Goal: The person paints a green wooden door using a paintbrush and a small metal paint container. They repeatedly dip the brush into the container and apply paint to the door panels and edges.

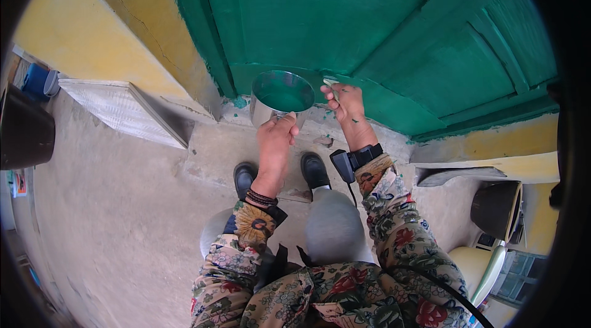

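My left hand [274, 143] grips the handle of a shiny metal mug [256, 113]. Green paint [282, 96] lies inside the mug, and its inner wall is smeared with it. In my right hand [349, 102] is a small pale-handled tool, seemingly a paintbrush [333, 89]; its working end is mostly hidden. That hand is close to the lower part of a green panelled wooden door [314, 19], just right of the mug. Whether the tool touches the door I cannot tell. Green paint spots mark my right hand and wrist.
Green drips dot the concrete doorstep [240, 118] below the door. Yellow walls [124, 37] flank the doorway. A whitish board [120, 109] leans at the left, near a dark pot [25, 127]. Another dark pot [494, 208] stands right. A cable [443, 284] crosses my right sleeve.
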### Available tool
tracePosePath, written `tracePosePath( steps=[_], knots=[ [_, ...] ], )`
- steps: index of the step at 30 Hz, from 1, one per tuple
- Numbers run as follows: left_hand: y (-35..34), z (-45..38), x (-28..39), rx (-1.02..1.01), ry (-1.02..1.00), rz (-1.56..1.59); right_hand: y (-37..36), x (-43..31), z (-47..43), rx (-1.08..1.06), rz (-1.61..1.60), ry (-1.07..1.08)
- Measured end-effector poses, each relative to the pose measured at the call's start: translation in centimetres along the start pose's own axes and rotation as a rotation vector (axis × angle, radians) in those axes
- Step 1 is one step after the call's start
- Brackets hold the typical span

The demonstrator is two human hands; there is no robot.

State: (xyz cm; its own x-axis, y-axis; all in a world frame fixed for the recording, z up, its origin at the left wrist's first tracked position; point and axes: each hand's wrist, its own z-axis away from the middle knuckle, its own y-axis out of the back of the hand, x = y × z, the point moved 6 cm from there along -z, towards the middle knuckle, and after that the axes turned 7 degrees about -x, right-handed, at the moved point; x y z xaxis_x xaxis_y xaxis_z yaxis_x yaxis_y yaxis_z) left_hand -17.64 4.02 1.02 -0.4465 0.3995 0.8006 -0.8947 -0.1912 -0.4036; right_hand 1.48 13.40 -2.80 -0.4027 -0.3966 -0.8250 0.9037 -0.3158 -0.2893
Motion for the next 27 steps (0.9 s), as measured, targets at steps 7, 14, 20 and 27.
tracePosePath(
  steps=[7,14,20,27],
  knots=[
    [1.0,0.0,1.2,0.032,-0.037,0.01,2.6,0.0,1.6,0.002,-0.001,0.031],
    [0.6,0.3,0.6,0.016,-0.028,-0.019,5.2,-0.3,3.7,0.045,0.636,0.468],
    [0.3,0.5,0.4,0.014,-0.037,-0.015,4.0,-1.3,5.3,0.146,1.202,0.835],
    [0.1,0.7,0.6,0.025,-0.035,0.002,0.8,-1.0,3.2,0.1,1.411,0.827]
  ],
)
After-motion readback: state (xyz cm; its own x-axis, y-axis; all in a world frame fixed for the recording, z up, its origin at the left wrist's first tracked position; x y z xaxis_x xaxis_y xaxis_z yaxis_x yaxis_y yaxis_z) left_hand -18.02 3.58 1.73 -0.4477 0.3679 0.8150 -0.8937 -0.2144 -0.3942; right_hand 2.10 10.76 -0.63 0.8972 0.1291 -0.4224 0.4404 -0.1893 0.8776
